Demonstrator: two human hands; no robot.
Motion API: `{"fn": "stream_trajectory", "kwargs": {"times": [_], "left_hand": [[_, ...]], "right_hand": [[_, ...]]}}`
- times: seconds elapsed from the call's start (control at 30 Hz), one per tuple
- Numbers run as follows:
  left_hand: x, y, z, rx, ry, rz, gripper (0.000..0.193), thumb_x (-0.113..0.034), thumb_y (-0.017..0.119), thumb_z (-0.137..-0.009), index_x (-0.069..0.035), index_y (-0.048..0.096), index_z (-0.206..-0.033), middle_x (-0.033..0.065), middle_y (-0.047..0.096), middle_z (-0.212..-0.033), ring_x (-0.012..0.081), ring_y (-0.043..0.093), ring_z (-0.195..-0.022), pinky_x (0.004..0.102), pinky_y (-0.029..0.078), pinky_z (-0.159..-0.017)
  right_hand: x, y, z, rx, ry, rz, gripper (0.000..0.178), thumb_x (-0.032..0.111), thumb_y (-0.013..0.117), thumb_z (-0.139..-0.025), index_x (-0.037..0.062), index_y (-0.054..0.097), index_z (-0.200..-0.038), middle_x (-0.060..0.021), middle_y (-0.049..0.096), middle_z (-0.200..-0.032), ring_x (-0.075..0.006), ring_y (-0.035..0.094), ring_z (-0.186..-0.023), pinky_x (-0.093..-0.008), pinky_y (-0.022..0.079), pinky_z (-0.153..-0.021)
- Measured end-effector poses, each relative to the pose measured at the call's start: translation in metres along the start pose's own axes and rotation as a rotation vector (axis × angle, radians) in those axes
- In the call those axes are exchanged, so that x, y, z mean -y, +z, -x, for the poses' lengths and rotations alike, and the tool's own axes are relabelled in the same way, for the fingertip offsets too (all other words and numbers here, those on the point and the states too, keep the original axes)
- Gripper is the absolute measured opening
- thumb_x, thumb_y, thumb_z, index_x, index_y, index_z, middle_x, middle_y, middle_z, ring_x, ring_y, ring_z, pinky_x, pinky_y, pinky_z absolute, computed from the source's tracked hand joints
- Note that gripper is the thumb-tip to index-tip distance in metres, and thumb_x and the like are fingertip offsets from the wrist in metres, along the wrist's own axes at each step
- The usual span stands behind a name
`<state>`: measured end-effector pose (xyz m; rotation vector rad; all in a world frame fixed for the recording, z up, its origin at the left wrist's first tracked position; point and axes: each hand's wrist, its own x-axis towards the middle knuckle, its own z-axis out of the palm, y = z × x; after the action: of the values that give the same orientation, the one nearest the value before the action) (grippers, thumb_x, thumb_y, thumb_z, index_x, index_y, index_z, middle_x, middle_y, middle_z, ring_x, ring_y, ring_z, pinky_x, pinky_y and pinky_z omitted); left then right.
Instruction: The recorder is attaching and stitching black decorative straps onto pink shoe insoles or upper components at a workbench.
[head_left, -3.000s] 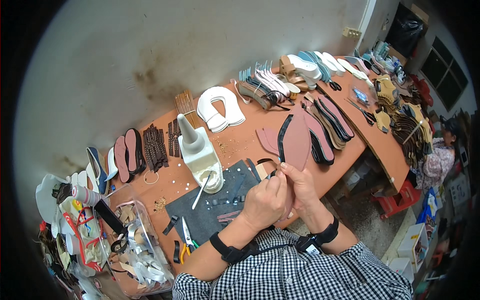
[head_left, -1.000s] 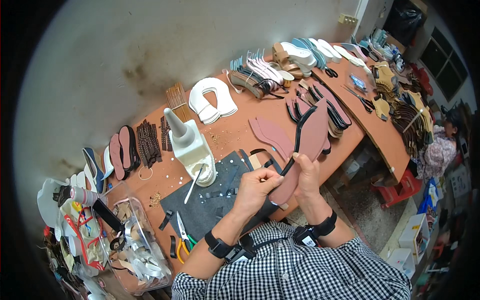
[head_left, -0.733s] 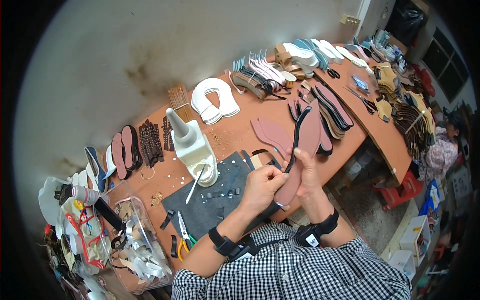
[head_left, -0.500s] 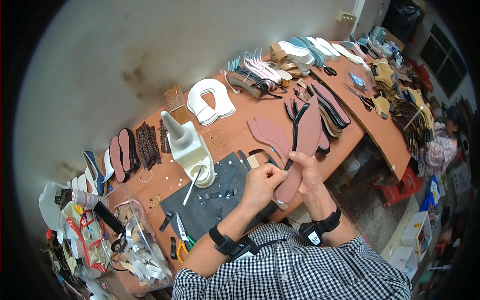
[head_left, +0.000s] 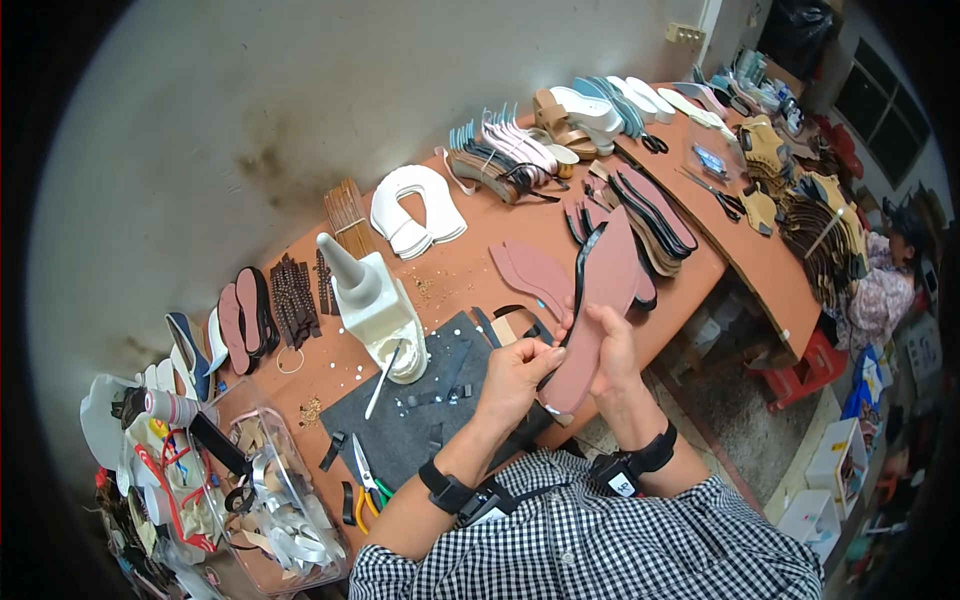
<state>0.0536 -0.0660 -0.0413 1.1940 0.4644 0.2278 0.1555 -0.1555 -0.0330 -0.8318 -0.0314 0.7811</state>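
A pink shoe insole is held up over the table's front edge, its pointed end away from me. Along its left side runs a black edging strip. My right hand grips the insole from the right, thumb on its face and fingers behind. At the lower left edge, my left hand pinches the black strip against the insole. Below and left of my hands lies a dark cutting mat with black scraps. Further pink insole pieces rest on the table beyond.
A white glue pot with a grey cone and a brush stands on the mat's far edge. Scissors lie nearby. A clear bin of scraps is at left. Bundled insoles are at far right. Another person sits at right.
The insole has shifted slightly down and toward me. My right thumb has moved from the strip's edge onto the insole's face, and my left hand has slid a little lower.
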Motion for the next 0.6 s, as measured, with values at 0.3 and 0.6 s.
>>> {"fn": "stream_trajectory", "kwargs": {"times": [0.3,0.6], "left_hand": [[0.01,-0.008,0.0,-0.009,-0.02,0.068,0.016,-0.014,0.062,-0.083,-0.002,0.06,-0.072,-0.0024,0.055,-0.068,0.0033,0.046,-0.059,0.0173,0.038,-0.054],[0.024,-0.039,0.009,-0.05,0.07,-0.107,0.015,-0.016,0.059,-0.085,-0.001,0.061,-0.083,-0.0013,0.057,-0.076,0.0035,0.047,-0.067,0.0188,0.039,-0.058]], "right_hand": [[-0.011,-0.005,-0.006,-0.084,0.019,0.022,0.021,0.012,0.042,-0.074,-0.0018,0.05,-0.088,-0.0119,0.053,-0.072,-0.0224,0.055,-0.065,-0.0357,0.049,-0.061],[-0.032,0.008,-0.006,-0.123,-0.037,0.234,0.017,0.009,0.043,-0.073,-0.0045,0.052,-0.079,-0.013,0.056,-0.07,-0.0223,0.058,-0.06,-0.0333,0.049,-0.057]]}}
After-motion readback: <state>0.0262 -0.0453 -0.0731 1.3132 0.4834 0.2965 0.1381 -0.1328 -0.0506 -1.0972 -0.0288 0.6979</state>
